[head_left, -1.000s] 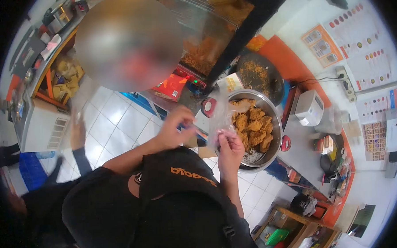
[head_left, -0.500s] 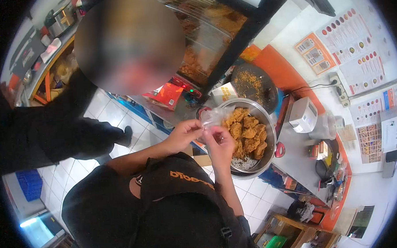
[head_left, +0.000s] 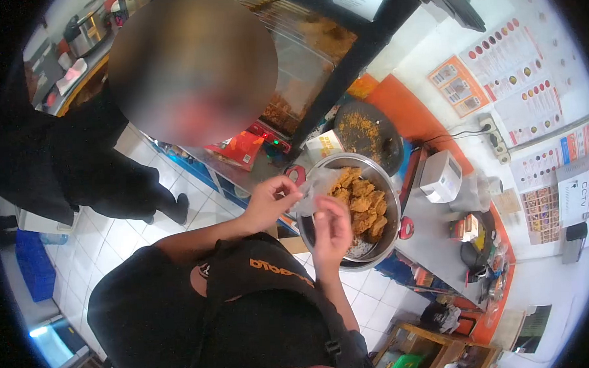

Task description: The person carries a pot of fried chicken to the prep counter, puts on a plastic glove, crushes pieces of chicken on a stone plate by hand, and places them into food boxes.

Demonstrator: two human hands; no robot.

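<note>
My left hand (head_left: 274, 202) pinches the edge of a thin clear plastic bag (head_left: 318, 184) between thumb and fingertips. I cannot tell whether the plastic is a bag or a disposable glove. Close by, my right hand (head_left: 333, 231) has its thumb and fingers apart, slightly blurred, with the fingertips by the lower end of the plastic. Directly beyond is a round steel pot (head_left: 395, 212) with red handles. Several pieces of fried chicken (head_left: 364, 204) lie in it, and its near part is hidden behind my right hand.
Behind the pot sits a dark round pan (head_left: 388, 147) with crumbs. A white box-shaped device (head_left: 441, 176) stands right on the counter (head_left: 435, 250). A glass display case (head_left: 302, 59) rises at the back. Another person in dark clothes (head_left: 90, 160) stands at left.
My right hand has come away from the pinch at the plastic, its fingers spreading. My left hand keeps hold of the plastic. The view has shifted slightly.
</note>
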